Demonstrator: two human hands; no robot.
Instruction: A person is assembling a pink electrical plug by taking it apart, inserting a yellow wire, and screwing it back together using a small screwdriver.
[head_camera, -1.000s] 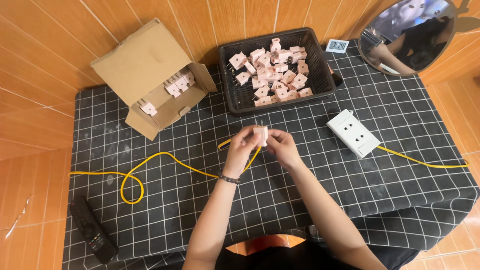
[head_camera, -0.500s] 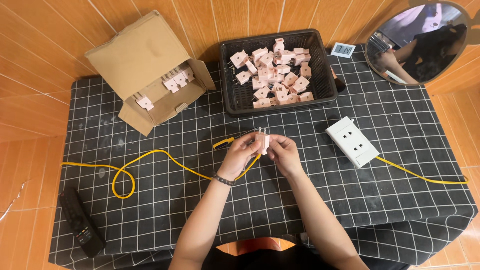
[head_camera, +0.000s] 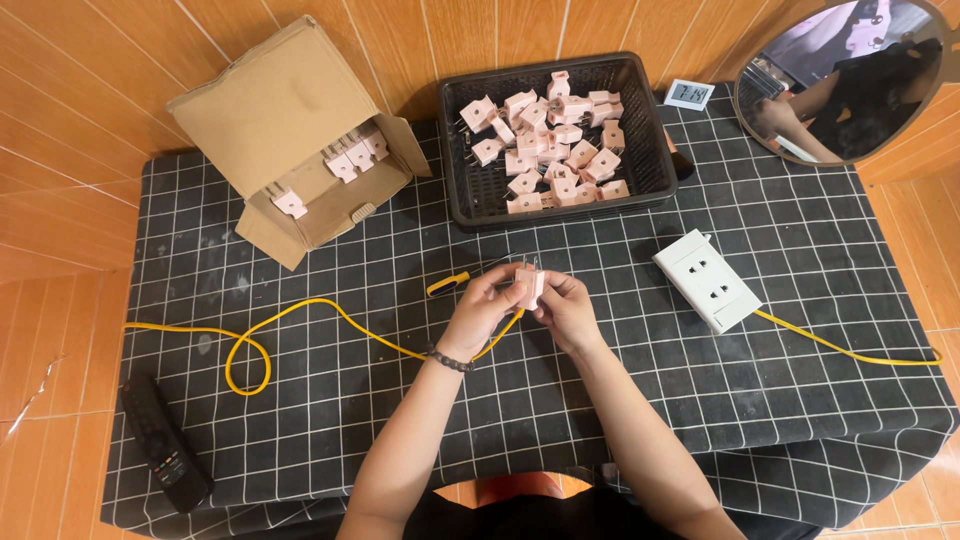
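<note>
Left hand: left hand (head_camera: 484, 308) curled from the left around the small pale pink plastic plug adapter (head_camera: 528, 288), fingertips pinched on its side, dark bracelet (head_camera: 447, 360) at the wrist
Right hand: right hand (head_camera: 567, 308) closed on the same plug adapter from the right, thumb and fingers pinching it
Plug adapter, place: held between both hands above the middle of the black cloth with a white grid (head_camera: 620, 390), clear of the cloth
Plug adapter, axis: long axis roughly upright in the view, metal prongs pointing away from the body toward the black plastic basket (head_camera: 650, 150) (prongs small, only just readable)
Basket: at the far edge, piled with more pink adapters (head_camera: 560, 140)
Behind the hands: yellow-handled screwdriver (head_camera: 447, 283) lying on the cloth, tilted, just beyond the left fingers
Cord: thin yellow cable (head_camera: 250, 345) looping on the left, passing under the hands
Right side: white rectangular power strip (head_camera: 706, 280), well apart from the hands
Far left: open brown cardboard box (head_camera: 290, 130) with a few pink adapters inside
Near left corner: black remote control (head_camera: 165, 455)
Far right: round mirror (head_camera: 850, 70)
</note>
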